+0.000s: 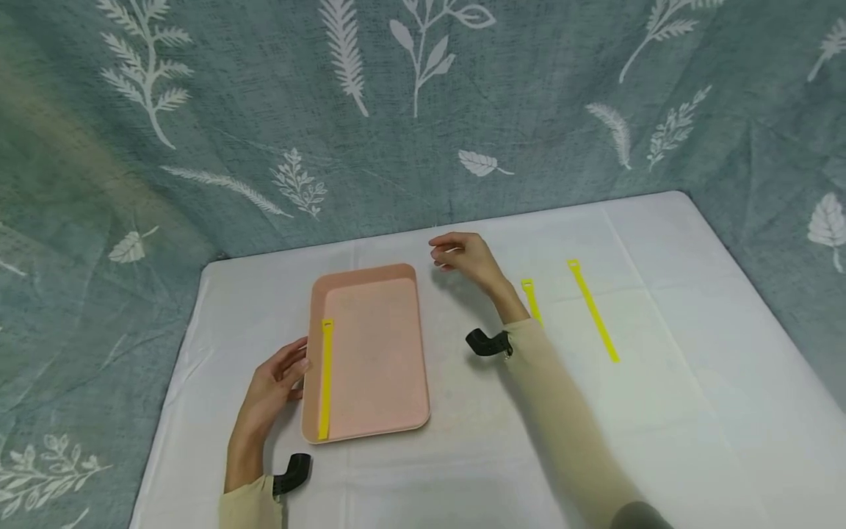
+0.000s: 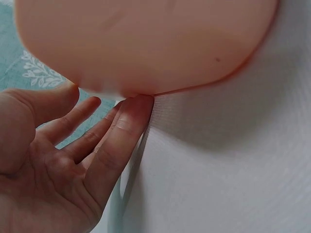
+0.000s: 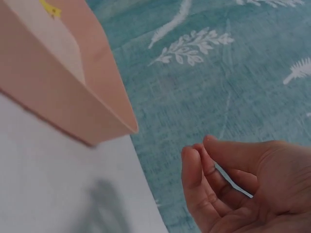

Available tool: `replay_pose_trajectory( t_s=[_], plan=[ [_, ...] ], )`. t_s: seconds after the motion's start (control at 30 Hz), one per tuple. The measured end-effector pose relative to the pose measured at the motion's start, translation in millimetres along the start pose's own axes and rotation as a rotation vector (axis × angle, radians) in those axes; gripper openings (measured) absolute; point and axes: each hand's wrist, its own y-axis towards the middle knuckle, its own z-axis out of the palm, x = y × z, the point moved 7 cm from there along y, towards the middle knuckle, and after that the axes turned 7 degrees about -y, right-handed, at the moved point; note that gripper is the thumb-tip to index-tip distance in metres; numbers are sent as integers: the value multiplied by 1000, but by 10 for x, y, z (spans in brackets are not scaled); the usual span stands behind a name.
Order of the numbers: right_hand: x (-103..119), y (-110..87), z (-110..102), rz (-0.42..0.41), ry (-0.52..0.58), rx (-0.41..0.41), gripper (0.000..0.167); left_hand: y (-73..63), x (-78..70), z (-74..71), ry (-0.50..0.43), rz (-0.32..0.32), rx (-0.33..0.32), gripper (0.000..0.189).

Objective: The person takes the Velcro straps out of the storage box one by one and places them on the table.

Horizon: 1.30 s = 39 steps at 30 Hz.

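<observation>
A pink rectangular tray [image 1: 377,353] lies on the white cloth with a yellow cable strap [image 1: 327,382], slotted at its far end, along its left side. My left hand [image 1: 274,382] holds the tray's left edge. In the left wrist view, the thumb [image 2: 68,94] meets the rim while the index finger [image 2: 129,121] touches low on the outer wall. Beyond the tray's far right corner, my right hand [image 1: 465,257] hovers with loosely bent fingers and nothing visible in them. The right wrist view shows that hand [image 3: 243,184] apart from the tray's corner [image 3: 114,128].
Two more yellow straps lie right of the right forearm: one in full view [image 1: 593,312], the other [image 1: 532,300] partly covered by the sleeve. A green leaf-patterned curtain [image 1: 396,169] hangs behind the white-covered table [image 1: 661,411]. Black wrist mounts [image 1: 487,342] stick out from both wrists.
</observation>
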Motion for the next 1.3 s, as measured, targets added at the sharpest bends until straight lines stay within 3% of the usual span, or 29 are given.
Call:
replay_pose_trajectory(
  t_s=[0.27, 0.57, 0.73, 1.0, 1.3],
  plan=[
    [53, 20, 270, 3, -26, 49, 31, 4, 12, -9, 8, 6, -5, 55],
    [65, 14, 691, 13, -130, 123, 29, 10, 7, -2, 7, 8, -13, 55],
    [62, 16, 904, 41, -114, 178, 30, 9, 21, -3, 16, -2, -17, 55],
    [180, -10, 1245, -29, -100, 244, 29, 13, 7, -3, 25, 2, -19, 55],
    [218, -52, 1608, 10, -207, 306, 28, 18, -2, -4, 30, -11, -7, 55]
  ],
)
